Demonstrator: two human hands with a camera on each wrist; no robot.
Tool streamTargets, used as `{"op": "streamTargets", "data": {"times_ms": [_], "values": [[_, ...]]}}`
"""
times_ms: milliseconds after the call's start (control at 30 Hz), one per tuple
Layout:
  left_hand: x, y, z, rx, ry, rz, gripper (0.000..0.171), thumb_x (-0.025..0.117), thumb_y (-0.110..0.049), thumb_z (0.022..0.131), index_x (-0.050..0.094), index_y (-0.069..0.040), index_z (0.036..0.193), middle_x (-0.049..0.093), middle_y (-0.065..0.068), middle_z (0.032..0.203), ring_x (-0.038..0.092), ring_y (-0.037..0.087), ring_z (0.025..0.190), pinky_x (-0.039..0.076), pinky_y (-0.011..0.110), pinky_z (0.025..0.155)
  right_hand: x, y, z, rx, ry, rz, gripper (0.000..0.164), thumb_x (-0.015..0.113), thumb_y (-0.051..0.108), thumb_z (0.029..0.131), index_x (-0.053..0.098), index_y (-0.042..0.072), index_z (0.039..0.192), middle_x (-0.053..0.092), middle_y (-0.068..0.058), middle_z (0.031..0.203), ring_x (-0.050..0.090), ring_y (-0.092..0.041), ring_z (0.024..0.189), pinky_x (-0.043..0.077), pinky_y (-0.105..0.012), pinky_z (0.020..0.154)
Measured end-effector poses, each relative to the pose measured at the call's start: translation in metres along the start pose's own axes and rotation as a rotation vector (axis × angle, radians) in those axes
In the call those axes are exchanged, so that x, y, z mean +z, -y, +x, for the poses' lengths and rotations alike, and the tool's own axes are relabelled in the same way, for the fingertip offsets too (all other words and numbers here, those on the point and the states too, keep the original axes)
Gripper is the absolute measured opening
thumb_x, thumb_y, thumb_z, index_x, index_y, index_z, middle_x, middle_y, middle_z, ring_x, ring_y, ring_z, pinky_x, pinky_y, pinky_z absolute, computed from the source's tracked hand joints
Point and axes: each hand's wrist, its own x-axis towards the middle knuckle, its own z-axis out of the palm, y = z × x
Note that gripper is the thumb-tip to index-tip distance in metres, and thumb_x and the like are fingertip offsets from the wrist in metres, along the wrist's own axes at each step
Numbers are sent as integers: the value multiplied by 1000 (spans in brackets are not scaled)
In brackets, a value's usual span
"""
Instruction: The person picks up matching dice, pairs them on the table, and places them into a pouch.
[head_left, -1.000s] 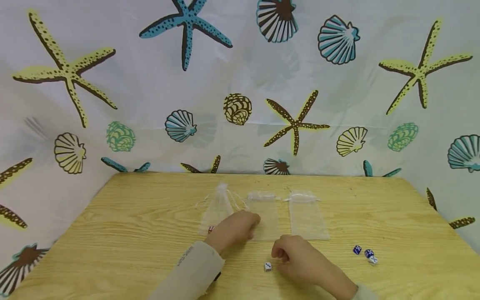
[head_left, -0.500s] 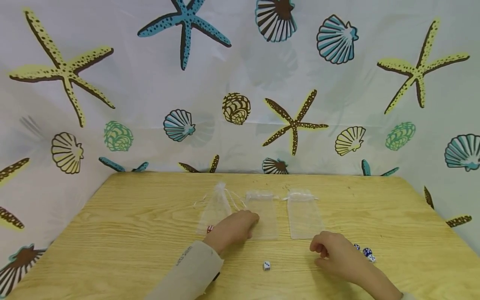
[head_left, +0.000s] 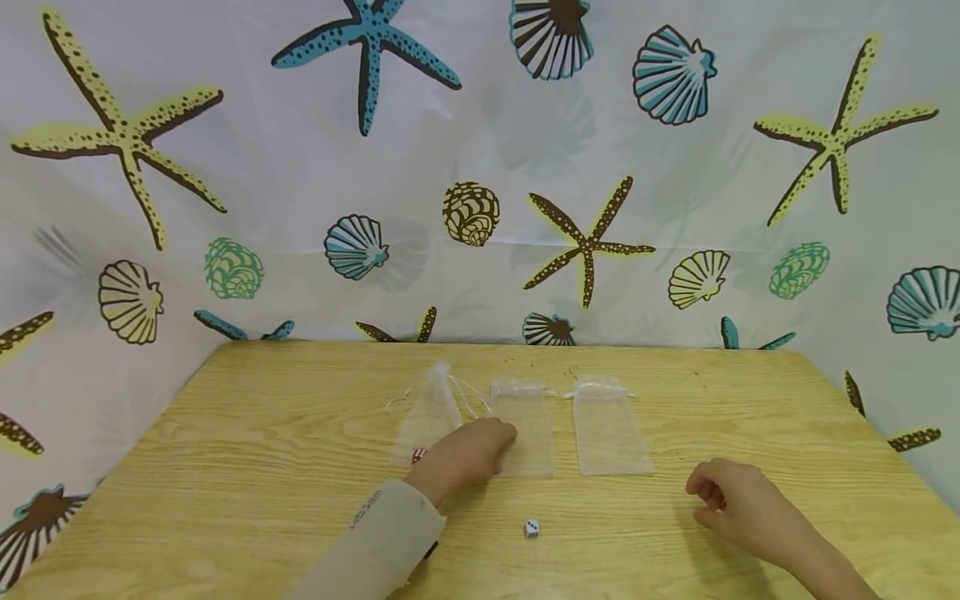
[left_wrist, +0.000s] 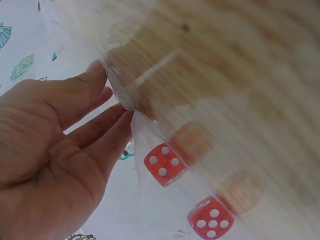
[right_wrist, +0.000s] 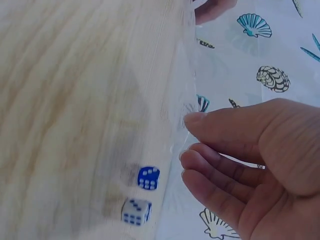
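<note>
My left hand point(head_left: 471, 450) rests its fingertips on the lower left of the middle sheer pouch point(head_left: 531, 446), thumb and fingers apart. Beside it lies the left pouch point(head_left: 427, 421), with a red die point(head_left: 418, 455) in it. The left wrist view shows two red dice point(left_wrist: 165, 164) close to the fingers. On the right, my right hand point(head_left: 738, 500) hovers low over the table, fingers loosely bent and holding nothing. Below those fingers, the right wrist view shows a blue die point(right_wrist: 148, 178) and a white die point(right_wrist: 136, 212) with blue pips; in the head view the hand hides them.
The right sheer pouch point(head_left: 611, 429) lies flat, its drawstring towards the back. Another white die point(head_left: 532, 528) sits alone near the front of the wooden table point(head_left: 285, 433). A curtain point(head_left: 480, 150) printed with starfish and shells hangs at the back and sides.
My right hand has moved right, from beside the lone white die to over the blue and white dice, which it now covers. The left hand stays in place.
</note>
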Motion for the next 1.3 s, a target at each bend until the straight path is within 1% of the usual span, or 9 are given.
{"op": "streamTargets", "data": {"times_ms": [267, 433, 500, 600, 733, 800, 933, 1033, 1300], "values": [[1, 2, 1, 3, 8, -14, 21, 65, -4, 88, 61, -6, 108, 60, 3, 88, 52, 15, 80, 45, 32, 75, -9, -22, -3, 108, 7, -28, 20, 76, 2, 75, 65, 4, 91, 63, 0, 85, 54, -6, 71, 48, -23, 60], [0, 5, 2, 7, 3, -13, 16, 65, -3, 88, 61, -7, 103, 55, 1, 81, 48, 15, 75, 42, 31, 71, -12, -31, -3, 144, 2, -32, 23, 77, 3, 75, 65, 2, 94, 64, -2, 88, 56, -11, 74, 48, -24, 61], [-1, 5, 1, 12, -2, -16, 17, 65, -2, 87, 61, -6, 103, 56, 2, 81, 49, 16, 76, 43, 32, 72, -12, -33, -4, 151, 8, -23, 23, 77, 5, 75, 65, 2, 95, 63, -2, 88, 55, -12, 74, 48, -24, 61], [0, 4, 0, 8, -3, -19, 22, 65, -2, 87, 61, -5, 109, 61, 4, 89, 55, 18, 83, 46, 33, 77, -12, -36, -3, 163, 15, -19, 23, 77, 7, 75, 65, 4, 95, 63, -1, 87, 54, -11, 73, 47, -24, 60], [1, 4, -1, 12, -7, -18, 17, 65, -2, 87, 61, -6, 103, 59, 3, 86, 53, 17, 82, 45, 33, 77, -12, -39, -3, 173, 21, -44, 22, 77, 10, 75, 64, 5, 93, 60, 1, 83, 50, -10, 71, 44, -24, 59], [1, 4, -1, 23, -15, -13, 13, 65, -1, 86, 59, -6, 97, 54, 2, 80, 48, 16, 76, 42, 32, 72, -11, -41, -4, 186, 24, -59, 20, 77, 10, 76, 64, 6, 90, 57, 1, 79, 47, -10, 69, 42, -24, 59], [-1, 3, -1, 18, -15, -16, 12, 66, -2, 86, 59, -8, 94, 51, 0, 77, 44, 15, 73, 40, 30, 70, -11, -43, -7, 208, 34, -71, 17, 76, 10, 76, 62, 9, 85, 53, 2, 75, 44, -11, 67, 40, -24, 58], [-1, 3, -1, 10, -12, -15, 12, 66, -2, 87, 58, -8, 94, 51, 0, 77, 44, 15, 73, 40, 30, 70, -10, -43, -7, 225, 43, -68, 17, 76, 11, 76, 62, 9, 84, 55, 2, 75, 46, -11, 68, 41, -24, 59], [-1, 3, -1, -8, 17, -40, 24, 64, -3, 88, 60, -6, 112, 59, 3, 90, 53, 16, 83, 45, 33, 77, -6, -46, -8, 236, 39, -53, 15, 75, 6, 75, 62, 8, 81, 57, 3, 72, 50, -10, 66, 43, -22, 57]]}}
